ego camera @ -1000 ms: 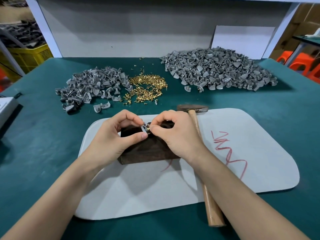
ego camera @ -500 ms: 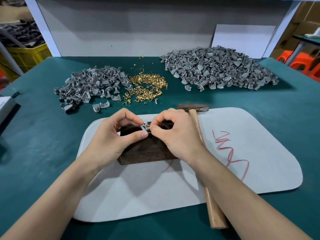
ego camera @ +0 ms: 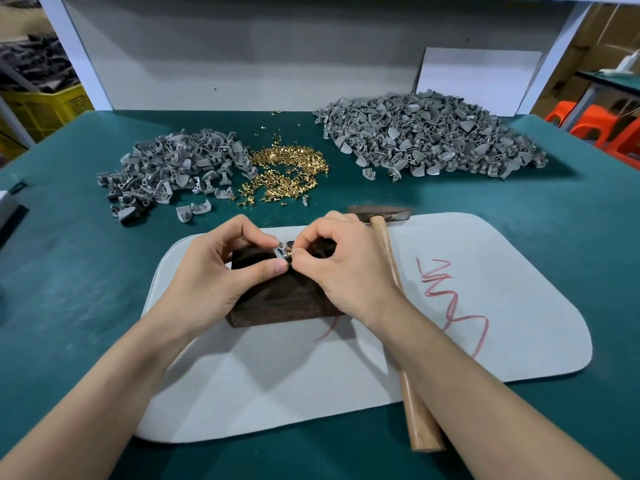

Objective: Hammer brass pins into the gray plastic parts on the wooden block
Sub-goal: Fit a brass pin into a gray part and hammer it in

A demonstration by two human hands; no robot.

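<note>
Pin (ego camera: 290, 253) sits pinched by the right hand (ego camera: 346, 268) above the block's (ego camera: 277, 301) far edge, against the part (ego camera: 280, 252) gripped by the left hand (ego camera: 221, 271); seating step judged underway, next requiring the hammer (ego camera: 383, 237) lying beside the block.

gray part (ego camera: 280, 253) in left hand (ego camera: 221, 271), brass pin (ego camera: 289, 253) in right hand (ego camera: 343, 268), over wooden block (ego camera: 287, 303)

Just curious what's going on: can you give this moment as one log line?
left hand: holds gray part over wooden block | right hand: pinches brass pin | hammer: lying across white mat, unheld
</note>
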